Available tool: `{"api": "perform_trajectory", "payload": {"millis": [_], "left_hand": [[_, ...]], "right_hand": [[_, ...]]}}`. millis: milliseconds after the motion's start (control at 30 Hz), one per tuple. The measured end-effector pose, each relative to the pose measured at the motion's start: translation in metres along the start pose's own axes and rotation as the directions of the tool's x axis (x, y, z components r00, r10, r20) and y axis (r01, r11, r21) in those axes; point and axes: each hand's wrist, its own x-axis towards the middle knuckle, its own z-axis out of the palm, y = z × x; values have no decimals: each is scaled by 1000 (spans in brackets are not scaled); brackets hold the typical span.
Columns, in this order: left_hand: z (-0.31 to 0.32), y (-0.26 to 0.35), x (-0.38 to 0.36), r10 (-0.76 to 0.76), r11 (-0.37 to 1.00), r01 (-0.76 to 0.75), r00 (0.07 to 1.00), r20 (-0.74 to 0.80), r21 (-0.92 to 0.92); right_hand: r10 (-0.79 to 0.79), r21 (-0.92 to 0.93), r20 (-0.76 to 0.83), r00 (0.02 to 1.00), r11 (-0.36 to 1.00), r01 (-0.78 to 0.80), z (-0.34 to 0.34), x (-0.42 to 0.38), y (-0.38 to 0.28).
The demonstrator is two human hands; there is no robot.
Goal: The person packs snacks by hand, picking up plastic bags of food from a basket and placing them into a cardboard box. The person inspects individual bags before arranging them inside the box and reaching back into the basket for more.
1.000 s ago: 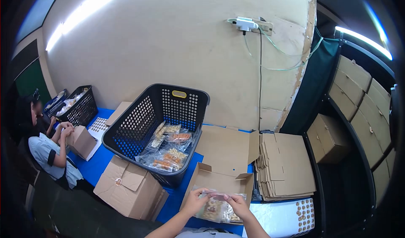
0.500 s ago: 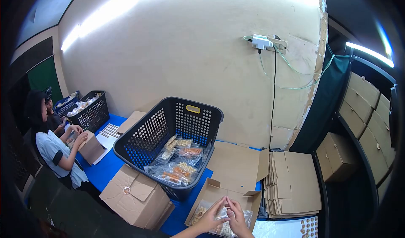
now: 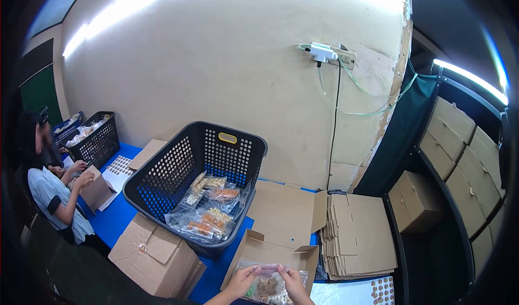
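Note:
Between my two hands is a clear plastic snack bag (image 3: pixel 267 287) with light-brown pieces inside. My left hand (image 3: pixel 241 283) pinches its upper left corner and my right hand (image 3: pixel 293 284) its upper right. The bag hangs over an open cardboard box (image 3: pixel 277 252), whose lid lies back toward the wall. More clear bags lie in the box beneath, partly covered by my hands and the held bag; pale pieces show at the lower right. To the left, a black perforated basket (image 3: pixel 157 183) contains several bags of orange and pale snacks (image 3: pixel 208 224).
A closed cardboard box (image 3: pixel 154 253) stands left of the basket's base. Flattened cartons (image 3: pixel 359 234) are stacked at right, near a sheet of round stickers (image 3: pixel 346 293). Boxes fill a rack (image 3: pixel 451 197) farther right. At far left, a co-worker (image 3: pixel 57 197) handles another box (image 3: pixel 98 189).
My hands have moved from fingertips together to apart, and the bag with brown pieces is now stretched between them. The view has turned slightly right.

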Motion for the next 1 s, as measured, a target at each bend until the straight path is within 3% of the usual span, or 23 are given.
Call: {"api": "perform_trajectory", "payload": {"millis": [67,100,167,200,267,300,333,400,467,567,633,667,767,800,833,867,900,933,1000], "left_hand": [[-13,-4,9,51,977,-17,987,155,-212],[-13,2,14,52,979,-19,986,158,-203],[-4,13,20,135,947,-196,961,-240,-254],[-3,10,25,132,948,-193,962,-240,-253],[3,-3,30,238,963,-237,971,-5,-129],[10,-4,30,190,972,-177,979,76,-154],[18,-4,30,176,975,-162,981,77,-155],[31,-1,32,288,955,-288,957,-8,-75],[33,1,37,239,964,-245,969,-68,-105],[35,4,42,146,988,-148,988,-56,-44],[40,4,41,219,976,-218,973,-70,17],[44,3,40,213,977,-212,975,-63,21],[50,12,37,188,982,-186,975,-118,21],[51,13,35,86,995,-91,992,-97,-46],[51,14,35,-11,994,3,997,-70,-113],[49,10,33,-9,993,1,997,-71,-117],[42,1,31,17,995,-21,999,-39,-97],[35,3,30,44,996,-45,999,-6,-76],[31,4,20,64,998,-63,998,-9,24]], "right_hand": [[-37,142,51,998,989,29,4,10,3],[-43,150,50,998,988,35,4,17,4],[-148,106,-66,987,982,154,4,26,6],[-144,108,-66,987,983,151,7,29,1],[-308,-113,-227,924,951,289,11,27,-7],[-379,-205,-156,912,916,346,9,31,10],[-365,-202,-159,917,921,332,11,30,10],[-560,-412,-6,828,756,508,18,27,4],[-552,-368,-3,834,776,513,17,29,0],[-556,-447,-28,830,750,487,14,35,1],[-504,-136,-95,858,861,490,15,34,0],[-499,-132,-103,860,864,486,15,33,0],[-309,-213,-158,938,938,273,10,35,-3],[-306,-213,-162,938,939,269,11,35,-6],[-344,-135,-296,891,939,317,13,37,-10],[-364,-63,-424,829,925,374,13,39,-12],[-339,-116,-291,895,941,318,-4,39,-5],[-343,-118,-288,894,939,322,-13,37,-4],[-51,95,61,997,994,45,-24,32,-3]]}}
